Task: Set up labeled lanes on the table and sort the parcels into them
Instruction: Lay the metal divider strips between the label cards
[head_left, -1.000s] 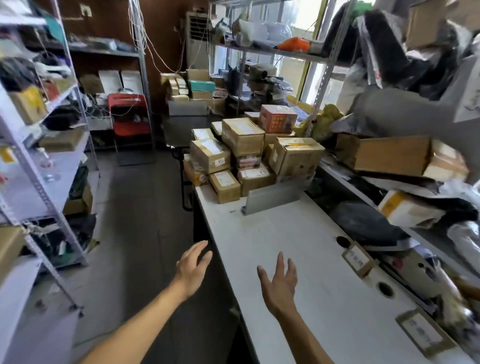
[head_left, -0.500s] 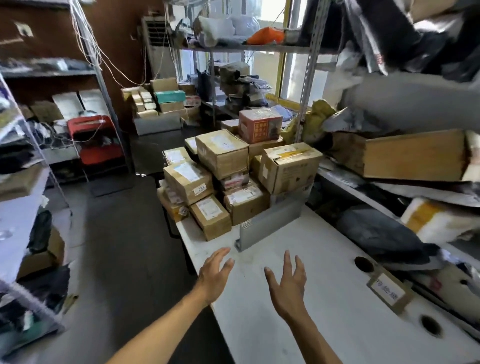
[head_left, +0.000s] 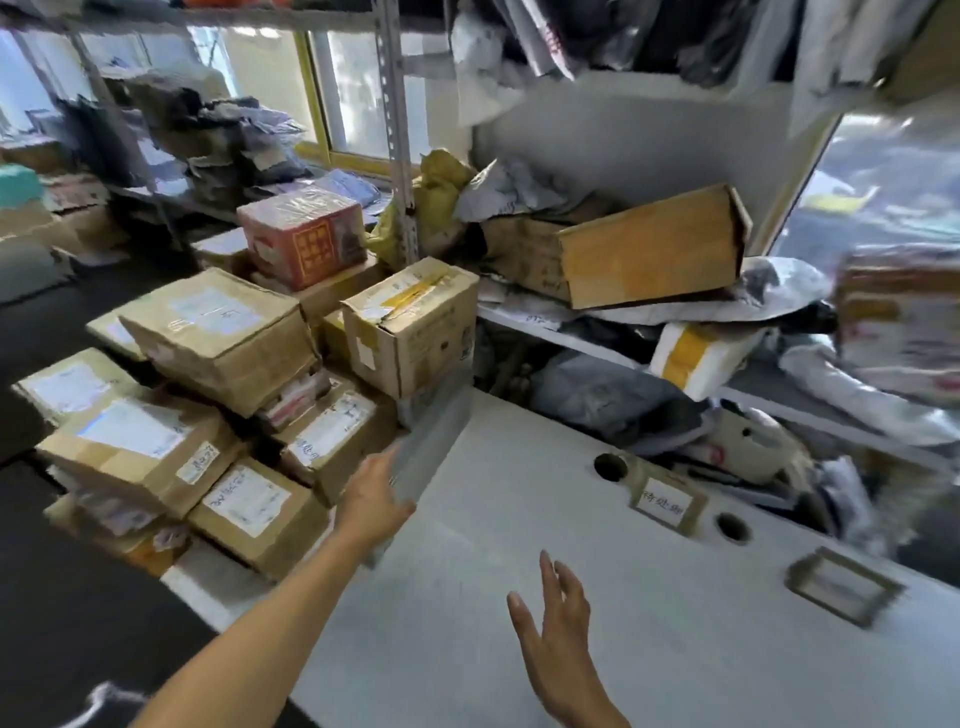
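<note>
Since half a second ago, our left hand (head_left: 375, 501) has reached forward from above the table to the grey divider panel (head_left: 428, 447), and the view has swung right and closer to the parcels.

From the head camera, we see the left hand against the near end of the divider panel, fingers passing behind its left face; whether they actually clasp it we cannot tell, since the panel hides the fingertips. The panel stands on edge on the white table (head_left: 519, 623), running back toward the taped brown box (head_left: 410, 325). Our right hand (head_left: 558, 631) hovers over the table with fingers spread and relaxed, holding nothing, well apart from the panel.

The stacked cardboard parcels (head_left: 208, 410) sit left of the panel, at the table's far left end, a red printed box (head_left: 304, 241) on top at the back. On the table's right edge lies a lane label card (head_left: 666, 504) with handwriting, between two round holes; a second card (head_left: 844, 590) lies nearer us, blurred.

Beyond the table, a metal shelf (head_left: 571, 338) carries a tilted open carton (head_left: 649, 249), grey mailer bags and a white-and-yellow packet (head_left: 698, 356). Windows show behind the racks.
</note>
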